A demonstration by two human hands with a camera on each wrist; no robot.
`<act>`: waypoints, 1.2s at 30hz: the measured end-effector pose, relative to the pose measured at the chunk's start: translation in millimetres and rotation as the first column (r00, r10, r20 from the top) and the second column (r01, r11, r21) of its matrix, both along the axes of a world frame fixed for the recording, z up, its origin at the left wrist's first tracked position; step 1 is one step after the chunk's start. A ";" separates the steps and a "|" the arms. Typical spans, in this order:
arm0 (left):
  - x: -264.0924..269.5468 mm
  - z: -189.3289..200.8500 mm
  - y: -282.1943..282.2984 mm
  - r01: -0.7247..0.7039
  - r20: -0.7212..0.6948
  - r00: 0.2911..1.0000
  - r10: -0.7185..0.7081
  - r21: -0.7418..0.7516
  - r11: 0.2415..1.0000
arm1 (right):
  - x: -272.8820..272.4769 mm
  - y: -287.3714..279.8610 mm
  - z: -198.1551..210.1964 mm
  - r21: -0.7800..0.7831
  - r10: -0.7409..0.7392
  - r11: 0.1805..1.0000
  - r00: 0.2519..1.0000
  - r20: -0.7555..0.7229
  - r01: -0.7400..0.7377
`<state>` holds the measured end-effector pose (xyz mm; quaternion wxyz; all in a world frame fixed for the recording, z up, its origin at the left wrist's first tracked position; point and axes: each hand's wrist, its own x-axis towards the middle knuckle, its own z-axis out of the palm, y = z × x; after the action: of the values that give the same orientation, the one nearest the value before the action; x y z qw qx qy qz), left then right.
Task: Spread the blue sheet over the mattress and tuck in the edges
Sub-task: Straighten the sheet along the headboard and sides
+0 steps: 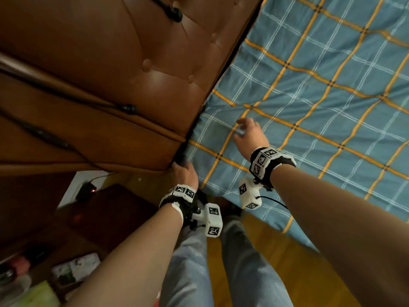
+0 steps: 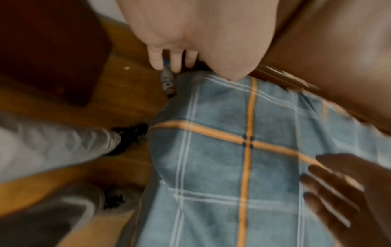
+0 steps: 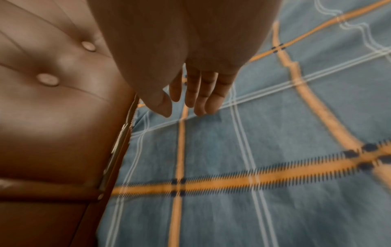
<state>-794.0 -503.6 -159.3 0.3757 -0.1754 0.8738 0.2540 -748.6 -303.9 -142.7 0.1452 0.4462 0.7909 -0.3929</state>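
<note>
The blue plaid sheet (image 1: 309, 107) with orange and white lines lies spread over the mattress, and its near edge hangs toward the floor. My left hand (image 1: 183, 172) is at the mattress corner, against the brown headboard (image 1: 110, 63). In the left wrist view its fingers (image 2: 171, 61) point straight down beside the sheet corner (image 2: 211, 167) and hold nothing. My right hand (image 1: 247, 131) hovers over the sheet a little farther in. Its fingers (image 3: 190, 100) are straight and loosely spread just above the cloth (image 3: 275, 167). That hand (image 2: 338, 192) also shows in the left wrist view.
The tufted leather headboard (image 3: 52, 117) carries black cables (image 1: 126, 108). A dark nightstand (image 1: 106, 218) stands left of my legs (image 1: 199, 262) on the wooden floor (image 1: 276, 251). A small bottle (image 2: 167, 81) lies on the floor by the bed corner. Clutter (image 1: 75, 269) sits at lower left.
</note>
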 end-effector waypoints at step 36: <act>-2.3 -29.0 -46.0 -0.251 0.344 0.932 0.110 0.397 0.883 | -70.8 -27.5 -4.7 0.217 -0.034 0.976 0.979 0.202 -0.010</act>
<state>-796.3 -549.7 -188.3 0.5127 -0.2068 0.7041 0.4456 -819.4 -331.4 -147.4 0.1738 0.5022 0.8071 -0.2573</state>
